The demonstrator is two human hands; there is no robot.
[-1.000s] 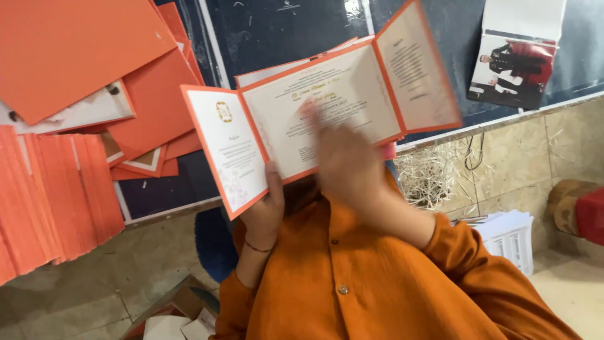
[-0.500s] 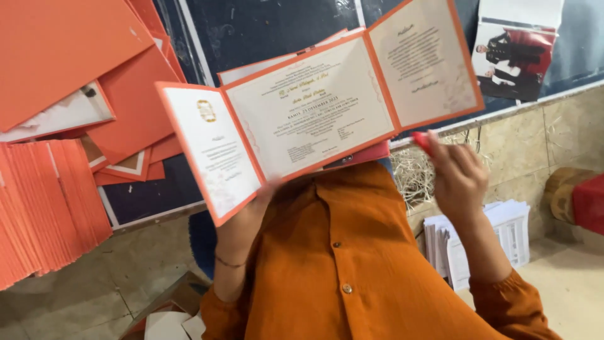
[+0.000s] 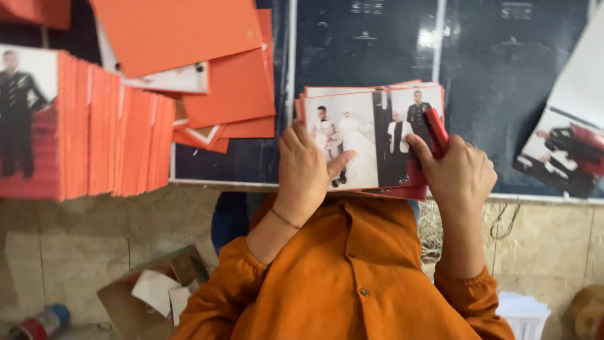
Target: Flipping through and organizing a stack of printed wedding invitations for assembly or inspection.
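Card now folded shut vs. open before; left hand (image 3: 305, 165) is pinning photo card (image 3: 365, 140), right hand (image 3: 462, 173) is gripping red stapler (image 3: 436, 131) at its 3 o'clock edge; fastening stage, prob.

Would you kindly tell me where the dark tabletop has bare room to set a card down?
Bare dark tabletop lies between the folded photo card and the photo print. Left is crowded: loose orange cards and the upright orange stack.

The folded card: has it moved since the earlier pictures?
Yes. The card was open and raised; now it lies closed, photo side up, on the dark table, under both hands.
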